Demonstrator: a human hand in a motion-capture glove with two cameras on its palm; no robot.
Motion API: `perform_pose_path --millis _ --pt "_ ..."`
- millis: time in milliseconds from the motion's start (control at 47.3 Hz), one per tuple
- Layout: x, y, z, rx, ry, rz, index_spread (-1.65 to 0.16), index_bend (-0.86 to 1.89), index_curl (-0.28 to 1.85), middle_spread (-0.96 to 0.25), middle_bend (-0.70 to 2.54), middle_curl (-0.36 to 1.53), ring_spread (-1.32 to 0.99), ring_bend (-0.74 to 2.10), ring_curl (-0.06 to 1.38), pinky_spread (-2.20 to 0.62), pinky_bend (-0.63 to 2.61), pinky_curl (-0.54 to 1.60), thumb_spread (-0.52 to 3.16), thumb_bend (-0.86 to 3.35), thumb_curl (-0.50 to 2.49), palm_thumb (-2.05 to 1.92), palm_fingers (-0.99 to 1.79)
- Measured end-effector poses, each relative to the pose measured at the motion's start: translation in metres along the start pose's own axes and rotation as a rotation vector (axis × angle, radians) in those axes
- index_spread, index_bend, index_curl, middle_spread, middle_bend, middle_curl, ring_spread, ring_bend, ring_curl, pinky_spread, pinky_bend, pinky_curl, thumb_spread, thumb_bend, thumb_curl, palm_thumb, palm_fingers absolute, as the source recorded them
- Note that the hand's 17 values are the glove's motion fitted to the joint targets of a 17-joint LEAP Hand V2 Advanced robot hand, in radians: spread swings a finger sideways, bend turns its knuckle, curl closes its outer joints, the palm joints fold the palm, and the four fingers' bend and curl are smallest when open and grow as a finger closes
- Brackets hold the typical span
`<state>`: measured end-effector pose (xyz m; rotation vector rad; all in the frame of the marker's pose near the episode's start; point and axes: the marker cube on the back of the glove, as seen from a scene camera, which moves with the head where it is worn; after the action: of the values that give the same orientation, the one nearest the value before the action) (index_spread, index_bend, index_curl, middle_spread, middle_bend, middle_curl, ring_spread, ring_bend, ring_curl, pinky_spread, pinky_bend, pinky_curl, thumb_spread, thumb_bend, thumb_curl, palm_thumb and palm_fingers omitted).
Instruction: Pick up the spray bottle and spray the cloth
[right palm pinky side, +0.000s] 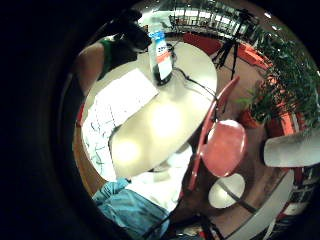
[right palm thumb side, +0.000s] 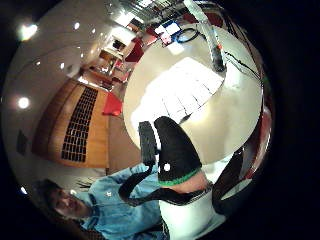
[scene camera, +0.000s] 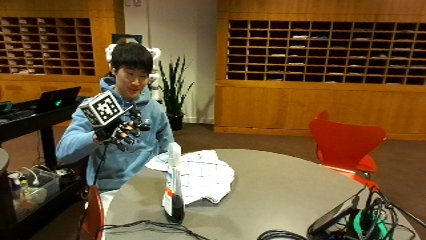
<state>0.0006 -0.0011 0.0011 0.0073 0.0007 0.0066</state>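
While the person sits behind the round table (scene camera: 286, 185), the gloved right hand (scene camera: 120, 131) is raised in front of the chest, well above the tabletop and well apart from every object on it. Its fingers (scene camera: 130, 131) are spread and only slightly bent; they hold nothing and touch nothing.

The spray bottle (scene camera: 174, 186) stands upright on the table near the edge closest to the outside camera. It carries a label on its body, and dark liquid fills its lower part. The bottle stands just in front of the cloth (scene camera: 200, 175), which is white with a thin grid pattern and lies loosely rumpled on the tabletop between the bottle and the person. From the outside view, contact between bottle and cloth cannot be determined.

Both palm views look down on the table from above. The little finger side view shows the bottle (right palm pinky side: 161, 55) upright beside the cloth (right palm pinky side: 117, 107); the thumb side view shows the bottle (right palm thumb side: 210, 42) at the cloth's (right palm thumb side: 177, 97) far edge.
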Motion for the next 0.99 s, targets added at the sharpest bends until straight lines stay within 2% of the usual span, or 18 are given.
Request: perform_pose_path --millis 148,317,465,677,994 --pt "-0.001 -0.005 0.007 0.045 -0.01 0.06 -0.2 0.04 0.03 0.03 0.21 0.11 0.1 0.43 0.15 0.18 0.69 0.25 0.77 0.19 0.11 0.36 0.3" --pt "-0.003 -0.018 0.02 0.126 -0.025 0.071 -0.23 0.07 0.04 0.04 0.24 0.18 0.13 0.48 0.2 0.22 0.73 0.29 0.98 0.15 0.16 0.39 0.24" --pt "-0.012 -0.025 0.035 0.206 -0.106 0.125 -0.23 0.08 0.05 0.05 0.25 0.21 0.15 0.52 0.22 0.24 0.75 0.31 1.03 0.11 0.2 0.43 0.2" --pt "-0.016 -0.044 0.055 0.516 -0.219 0.193 -0.21 0.09 0.07 0.06 0.25 0.25 0.14 0.57 0.25 0.23 0.76 0.33 1.06 0.07 0.25 0.51 0.21" --pt "-0.016 -0.081 0.08 0.645 -0.353 0.317 -0.19 0.09 0.1 0.05 0.25 0.29 0.13 0.59 0.27 0.21 0.76 0.34 1.06 0.01 0.3 0.59 0.19"
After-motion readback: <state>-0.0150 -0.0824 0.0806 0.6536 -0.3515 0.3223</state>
